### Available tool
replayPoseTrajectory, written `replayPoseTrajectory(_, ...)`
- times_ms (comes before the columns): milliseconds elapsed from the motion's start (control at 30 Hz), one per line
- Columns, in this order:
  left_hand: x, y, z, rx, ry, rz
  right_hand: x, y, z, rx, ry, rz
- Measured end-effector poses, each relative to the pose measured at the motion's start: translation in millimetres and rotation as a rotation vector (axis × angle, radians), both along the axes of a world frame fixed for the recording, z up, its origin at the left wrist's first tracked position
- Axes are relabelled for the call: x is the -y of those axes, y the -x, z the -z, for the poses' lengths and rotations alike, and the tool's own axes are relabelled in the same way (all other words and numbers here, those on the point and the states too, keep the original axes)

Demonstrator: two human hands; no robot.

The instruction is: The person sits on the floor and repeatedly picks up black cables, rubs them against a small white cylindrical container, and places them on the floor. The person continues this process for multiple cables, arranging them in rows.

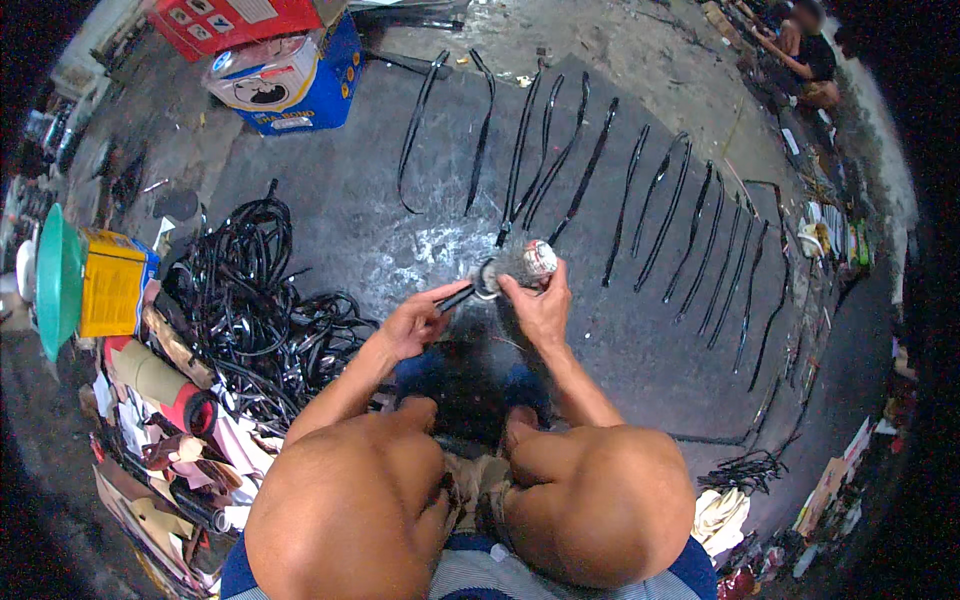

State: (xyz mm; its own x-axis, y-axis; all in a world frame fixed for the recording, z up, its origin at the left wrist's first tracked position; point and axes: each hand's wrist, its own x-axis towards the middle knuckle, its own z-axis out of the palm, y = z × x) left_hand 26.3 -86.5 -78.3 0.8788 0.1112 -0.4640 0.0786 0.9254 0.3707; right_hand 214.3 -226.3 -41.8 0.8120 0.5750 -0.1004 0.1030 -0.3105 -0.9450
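Note:
In front of my knees, my right hand is closed around a small greyish container with a white and red end; its exact kind is unclear. My left hand, index finger stretched out, grips a black strip that reaches to a pale ring at the container's left side. Whether the strip touches the container is hard to see. Beyond my hands, several black strips lie spaced out in a row across a dark mat. Left of my left hand lies a tangled heap of black strips.
A blue and white box with a red box on top stands at the far left. Nearer left are a yellow tin, a green lid and scraps. Another person sits far right. A smaller strip bundle lies near right.

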Motion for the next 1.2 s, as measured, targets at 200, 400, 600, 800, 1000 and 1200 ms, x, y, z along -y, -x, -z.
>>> replayPoseTrajectory(200,-19,-27,16,-0.252,-0.549,0.207,34,-42,21,0.081,0.062,0.226)
replayPoseTrajectory(400,-34,-63,50,-0.486,-1.127,0.327,18,-33,15,0.014,-0.011,0.096)
replayPoseTrajectory(600,-36,-80,53,-0.589,-1.374,0.460,0,4,42,0.421,0.124,-0.254)
replayPoseTrajectory(800,-6,-65,28,0.078,-1.683,-0.061,9,3,43,0.486,0.102,-0.411)
replayPoseTrajectory(1000,3,-68,28,0.029,-1.652,0.063,5,-23,99,-0.017,0.241,-0.229)
replayPoseTrajectory(1200,3,-65,40,0.049,-1.657,0.048,-8,-32,128,-0.214,0.081,-0.194)
